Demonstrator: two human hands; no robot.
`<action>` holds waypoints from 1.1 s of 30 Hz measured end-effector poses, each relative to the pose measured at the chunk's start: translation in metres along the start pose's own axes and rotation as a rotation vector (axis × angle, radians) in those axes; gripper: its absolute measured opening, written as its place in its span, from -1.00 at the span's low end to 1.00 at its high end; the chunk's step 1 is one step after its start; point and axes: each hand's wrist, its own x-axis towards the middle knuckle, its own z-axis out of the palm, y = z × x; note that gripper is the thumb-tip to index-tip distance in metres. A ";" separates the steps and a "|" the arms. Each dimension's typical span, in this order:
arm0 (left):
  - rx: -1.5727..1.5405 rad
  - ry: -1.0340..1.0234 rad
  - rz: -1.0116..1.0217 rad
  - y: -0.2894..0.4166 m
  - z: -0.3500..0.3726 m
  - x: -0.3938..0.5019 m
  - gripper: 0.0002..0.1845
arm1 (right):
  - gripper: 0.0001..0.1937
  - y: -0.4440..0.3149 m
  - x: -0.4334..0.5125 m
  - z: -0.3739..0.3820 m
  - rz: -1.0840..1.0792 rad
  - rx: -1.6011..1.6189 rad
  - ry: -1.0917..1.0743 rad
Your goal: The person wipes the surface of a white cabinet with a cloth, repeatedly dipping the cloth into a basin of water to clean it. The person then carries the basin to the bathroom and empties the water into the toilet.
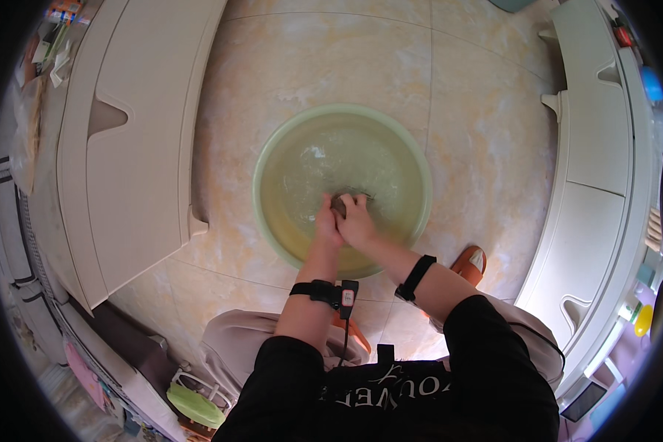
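Note:
A round light-green plastic basin point(258, 190) of water stands on the floor in front of me. Over its near half, my left hand point(327, 224) and my right hand point(358, 224) are pressed together around a small dark brown object point(339, 205). My fingers hide most of it, so I cannot tell its exact kind. Thin dark lines show just beyond the right fingertips. Ripples and bright glints mark the water point(320, 154). Each forearm wears a black strap, and the left one carries a small device point(342, 295) with a cable.
A pale drawer cabinet point(138, 132) flanks the basin on the left, and another point(591, 143) on the right. Marbled tiles point(320, 50) cover the floor. An orange slipper point(469, 265) is by the basin's right. A green-topped stool point(196, 404) is at lower left.

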 end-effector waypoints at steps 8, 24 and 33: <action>-0.026 -0.374 -0.085 0.006 0.014 -0.021 -0.58 | -0.68 -0.041 -0.025 -0.020 -0.238 -0.085 0.220; 1.269 0.540 0.948 0.013 -0.004 0.004 -0.46 | -0.37 0.017 0.011 -0.058 -0.264 -0.823 0.087; 1.784 0.464 0.797 0.019 0.023 -0.003 -0.62 | -0.23 0.020 0.014 -0.067 -0.328 -0.751 -0.272</action>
